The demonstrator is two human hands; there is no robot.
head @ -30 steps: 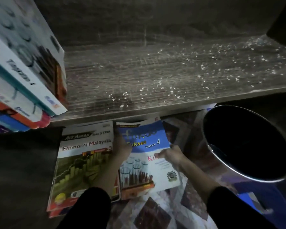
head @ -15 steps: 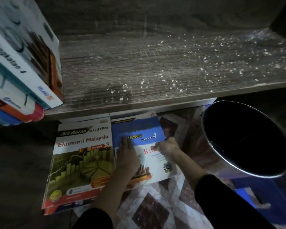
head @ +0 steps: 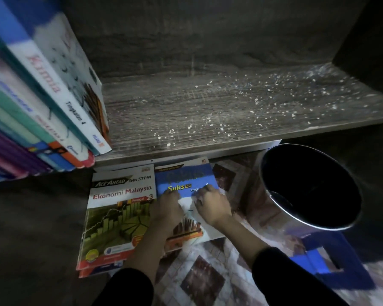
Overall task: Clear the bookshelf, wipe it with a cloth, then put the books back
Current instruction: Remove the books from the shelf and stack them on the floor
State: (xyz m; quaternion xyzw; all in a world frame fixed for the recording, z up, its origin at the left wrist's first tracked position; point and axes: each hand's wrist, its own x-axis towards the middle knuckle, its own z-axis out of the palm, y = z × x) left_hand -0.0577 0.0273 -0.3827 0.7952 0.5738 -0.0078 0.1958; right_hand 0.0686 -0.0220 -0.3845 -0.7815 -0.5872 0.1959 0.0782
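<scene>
Both hands are laid on the blue-and-white "Sukses" paperback textbook (head: pixel 186 186), which lies flat on the patterned floor mat (head: pixel 199 277) just below the shelf edge. The left hand (head: pixel 167 209) is pressed palm-down on the cover, fingers close together; the right hand (head: pixel 210 203) is curled at the book's right edge, fingertips on the cover. Whether that edge is pinched cannot be told. The hold is judged to be for squaring the book beside the white-and-green "Ekonomi Malaysia" textbook (head: pixel 119 215), which touches it on the left and tops a small stack.

The grey wood-grain shelf board (head: pixel 208 120) is bare over its middle and right, and scattered with white specks and dust; wiping is judged not yet done. A row of leaning textbooks with coloured spines (head: pixel 42 111) is left at the shelf's left end, so clearing is judged incomplete. A shiny round metal bin (head: pixel 310 188) is tilted on the floor at right, near the blue book. The room is dim; no cloth is seen.
</scene>
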